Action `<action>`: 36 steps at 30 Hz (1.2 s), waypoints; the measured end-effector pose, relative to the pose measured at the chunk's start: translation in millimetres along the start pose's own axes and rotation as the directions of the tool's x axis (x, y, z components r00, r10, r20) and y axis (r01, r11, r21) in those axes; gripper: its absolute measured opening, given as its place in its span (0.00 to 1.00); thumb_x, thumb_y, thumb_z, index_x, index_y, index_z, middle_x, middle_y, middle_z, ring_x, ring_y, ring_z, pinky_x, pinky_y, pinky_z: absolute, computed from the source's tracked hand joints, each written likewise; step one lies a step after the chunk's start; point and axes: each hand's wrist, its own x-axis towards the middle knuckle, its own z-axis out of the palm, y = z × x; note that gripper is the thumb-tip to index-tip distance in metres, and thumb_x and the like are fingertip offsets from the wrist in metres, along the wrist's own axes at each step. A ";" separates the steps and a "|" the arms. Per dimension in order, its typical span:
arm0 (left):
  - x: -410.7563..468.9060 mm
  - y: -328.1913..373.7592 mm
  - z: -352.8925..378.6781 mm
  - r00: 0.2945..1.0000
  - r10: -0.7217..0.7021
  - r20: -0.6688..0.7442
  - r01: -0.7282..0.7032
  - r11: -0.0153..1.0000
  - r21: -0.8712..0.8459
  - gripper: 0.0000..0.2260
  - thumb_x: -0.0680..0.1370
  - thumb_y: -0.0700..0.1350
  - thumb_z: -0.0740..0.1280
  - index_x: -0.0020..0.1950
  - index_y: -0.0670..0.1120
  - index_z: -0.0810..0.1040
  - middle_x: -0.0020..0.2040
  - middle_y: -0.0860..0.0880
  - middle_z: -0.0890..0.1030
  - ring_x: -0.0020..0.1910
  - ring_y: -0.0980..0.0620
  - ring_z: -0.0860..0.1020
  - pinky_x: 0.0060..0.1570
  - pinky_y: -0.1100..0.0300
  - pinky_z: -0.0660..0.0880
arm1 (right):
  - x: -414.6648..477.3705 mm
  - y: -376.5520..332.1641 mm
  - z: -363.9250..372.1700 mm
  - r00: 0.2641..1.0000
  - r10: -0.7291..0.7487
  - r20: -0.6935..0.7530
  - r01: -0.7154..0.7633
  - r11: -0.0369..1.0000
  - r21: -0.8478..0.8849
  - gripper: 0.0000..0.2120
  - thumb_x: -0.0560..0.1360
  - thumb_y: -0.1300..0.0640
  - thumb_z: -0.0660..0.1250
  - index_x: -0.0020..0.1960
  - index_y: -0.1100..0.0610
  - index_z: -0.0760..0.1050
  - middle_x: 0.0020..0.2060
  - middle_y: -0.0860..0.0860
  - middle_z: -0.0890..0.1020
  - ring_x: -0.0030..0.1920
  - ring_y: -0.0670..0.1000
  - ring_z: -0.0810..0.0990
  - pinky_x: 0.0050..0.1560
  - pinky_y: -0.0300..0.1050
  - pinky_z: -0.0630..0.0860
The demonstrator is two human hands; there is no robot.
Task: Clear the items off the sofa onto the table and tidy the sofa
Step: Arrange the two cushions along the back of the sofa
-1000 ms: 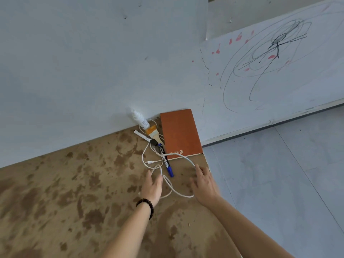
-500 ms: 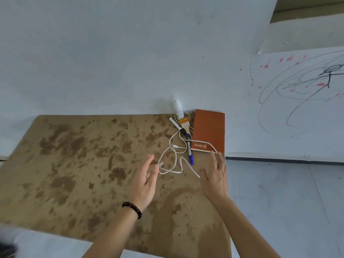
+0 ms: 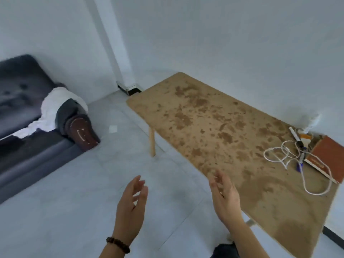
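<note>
- Left hand (image 3: 131,207): fingers straight and slightly apart, thumb out, holding nothing; palm turned inward.
- Right hand (image 3: 225,200): fingers loosely extended and a little apart, holding nothing; palm faces the left hand.
- Beaded bracelet (image 3: 118,244) on the left wrist.
- Left hand is above the grey tiled floor (image 3: 74,202); right hand is above the near edge of the table (image 3: 204,118). Neither touches anything.
- Table: stained tan top, one pale table leg (image 3: 152,142) visible.
- Far right end of the table, clustered by the wall: white cable (image 3: 279,161) in loose loops, orange notebook (image 3: 329,155), blue marker (image 3: 300,164), white bottle (image 3: 312,121). The cable lies across the notebook's near edge.
- Sofa (image 3: 28,155), dark, at left, well apart from the table.
- On the sofa, draped over the armrest end: white cloth (image 3: 55,101) with a dark grey garment (image 3: 65,112) beside it, touching.
</note>
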 end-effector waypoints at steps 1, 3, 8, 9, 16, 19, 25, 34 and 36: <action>-10.0 -17.3 -38.1 0.996 -0.024 -0.090 0.023 1.000 -0.014 0.15 0.80 0.47 0.63 0.67 0.54 0.71 0.58 0.58 0.79 0.55 0.71 0.74 0.51 0.67 0.72 | -14.1 -18.2 25.0 0.998 -0.008 0.063 0.006 0.999 0.035 0.17 0.81 0.48 0.61 0.68 0.50 0.71 0.59 0.44 0.78 0.57 0.41 0.77 0.51 0.34 0.72; -32.1 -45.5 -111.9 0.958 -0.077 -0.275 0.066 0.997 -0.047 0.14 0.80 0.45 0.63 0.66 0.55 0.71 0.57 0.58 0.79 0.55 0.69 0.75 0.51 0.66 0.72 | -34.8 -56.0 73.1 0.980 -0.048 0.191 0.036 0.997 0.064 0.18 0.80 0.48 0.62 0.69 0.47 0.71 0.59 0.41 0.78 0.56 0.35 0.76 0.49 0.30 0.71; -78.5 -95.5 -250.3 0.768 -0.205 -0.607 0.137 0.978 -0.157 0.14 0.80 0.46 0.63 0.66 0.55 0.72 0.55 0.58 0.80 0.54 0.53 0.79 0.48 0.65 0.71 | -64.7 -151.6 187.2 0.878 -0.240 0.414 0.195 0.969 0.149 0.16 0.80 0.52 0.64 0.67 0.47 0.71 0.58 0.41 0.79 0.55 0.30 0.75 0.46 0.23 0.71; -83.6 -106.0 -268.9 0.723 -0.232 -0.651 0.149 0.972 -0.180 0.14 0.80 0.46 0.64 0.66 0.55 0.72 0.55 0.58 0.80 0.54 0.51 0.79 0.48 0.64 0.71 | -69.0 -167.9 209.5 0.848 -0.278 0.452 0.228 0.960 0.162 0.16 0.80 0.52 0.64 0.67 0.47 0.71 0.58 0.40 0.79 0.56 0.32 0.75 0.47 0.23 0.71; -71.1 -174.8 -355.8 0.565 -0.358 -0.744 0.223 0.934 -0.280 0.15 0.80 0.45 0.64 0.66 0.54 0.72 0.55 0.58 0.80 0.55 0.55 0.79 0.48 0.68 0.73 | -86.9 -229.1 362.5 0.683 -0.368 0.631 0.304 0.929 0.212 0.21 0.78 0.50 0.65 0.70 0.47 0.69 0.59 0.39 0.78 0.58 0.36 0.76 0.50 0.24 0.73; -44.4 -210.8 -403.5 0.525 -0.385 -0.759 0.278 0.920 -0.275 0.15 0.80 0.45 0.64 0.65 0.55 0.71 0.55 0.57 0.80 0.55 0.64 0.77 0.47 0.71 0.72 | -87.8 -248.1 442.8 0.625 -0.349 0.699 0.283 0.935 0.213 0.24 0.76 0.48 0.67 0.71 0.47 0.68 0.60 0.39 0.77 0.58 0.35 0.75 0.48 0.26 0.74; 8.3 -240.2 -537.4 0.385 -0.427 -0.818 0.340 0.890 -0.305 0.15 0.79 0.45 0.65 0.65 0.55 0.71 0.57 0.57 0.80 0.54 0.65 0.77 0.48 0.68 0.71 | -85.2 -350.4 608.5 0.441 -0.403 0.802 0.367 0.897 0.248 0.26 0.74 0.43 0.64 0.70 0.45 0.67 0.60 0.37 0.75 0.58 0.32 0.74 0.46 0.25 0.73; 14.6 -305.1 -699.2 0.064 -0.420 -0.905 0.269 0.881 -0.390 0.18 0.79 0.44 0.66 0.68 0.52 0.71 0.57 0.56 0.80 0.54 0.65 0.77 0.49 0.67 0.71 | -181.5 -510.8 833.3 0.045 -0.461 0.886 0.472 0.792 0.388 0.26 0.75 0.39 0.63 0.71 0.43 0.66 0.60 0.35 0.74 0.59 0.35 0.74 0.53 0.31 0.75; 10.4 -339.7 -732.5 0.016 -0.449 -0.893 0.270 0.862 -0.429 0.18 0.79 0.44 0.66 0.68 0.53 0.71 0.57 0.55 0.80 0.54 0.66 0.77 0.48 0.71 0.73 | -209.4 -521.1 882.2 -0.005 -0.435 0.900 0.480 0.789 0.384 0.24 0.76 0.41 0.65 0.71 0.42 0.66 0.61 0.34 0.73 0.59 0.34 0.73 0.53 0.32 0.75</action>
